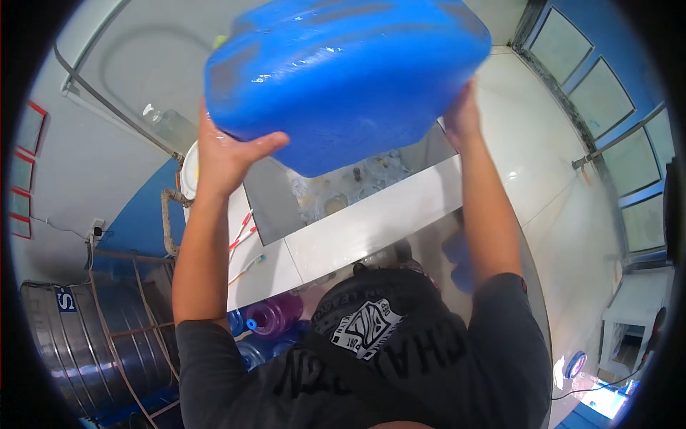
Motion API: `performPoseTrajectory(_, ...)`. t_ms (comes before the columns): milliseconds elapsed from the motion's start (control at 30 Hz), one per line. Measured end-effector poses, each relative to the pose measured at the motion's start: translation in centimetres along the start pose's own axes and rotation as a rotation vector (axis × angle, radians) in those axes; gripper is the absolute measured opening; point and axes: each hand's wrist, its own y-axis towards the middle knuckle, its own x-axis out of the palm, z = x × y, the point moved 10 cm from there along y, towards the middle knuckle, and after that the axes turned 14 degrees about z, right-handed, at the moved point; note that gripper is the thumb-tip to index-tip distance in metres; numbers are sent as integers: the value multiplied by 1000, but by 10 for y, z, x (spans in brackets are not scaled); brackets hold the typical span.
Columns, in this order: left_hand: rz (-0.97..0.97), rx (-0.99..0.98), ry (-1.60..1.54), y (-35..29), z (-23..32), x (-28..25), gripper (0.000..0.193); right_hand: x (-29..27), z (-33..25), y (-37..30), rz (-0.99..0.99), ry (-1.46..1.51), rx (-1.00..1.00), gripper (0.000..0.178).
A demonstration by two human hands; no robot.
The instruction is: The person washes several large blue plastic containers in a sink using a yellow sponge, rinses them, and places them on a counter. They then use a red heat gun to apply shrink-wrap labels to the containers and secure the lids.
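Observation:
I hold a large blue plastic container [343, 79] raised in front of me, filling the top centre of the view. My left hand [230, 154] grips its lower left edge, thumb hooked under the rim. My right hand [461, 118] presses against its right side, partly hidden behind the container. Both forearms rise from my dark shirt [400, 365] at the bottom edge. Below the container lies a wet steel basin [343, 189] with small items in it.
A white tiled ledge [371, 222] runs across below the basin. A ribbed steel tank [78, 343] in a metal frame stands lower left. Blue and purple water bottles [271, 318] lie beside it. Windows [607, 100] line the right wall, with a white stool [632, 322] below.

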Motion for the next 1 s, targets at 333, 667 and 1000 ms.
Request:
performPoseTrajectory(333, -232, 373, 94, -21, 64, 110, 116, -115, -30, -25, -351, 222, -53, 70)
performPoseTrajectory(667, -464, 968, 0, -57, 171, 239, 103, -231, -86, -33, -235, 406, -12, 65)
performPoseTrajectory(1000, -520, -608, -880, -44, 22, 355, 80, -292, -130, -20, -242, 357, 9, 60)
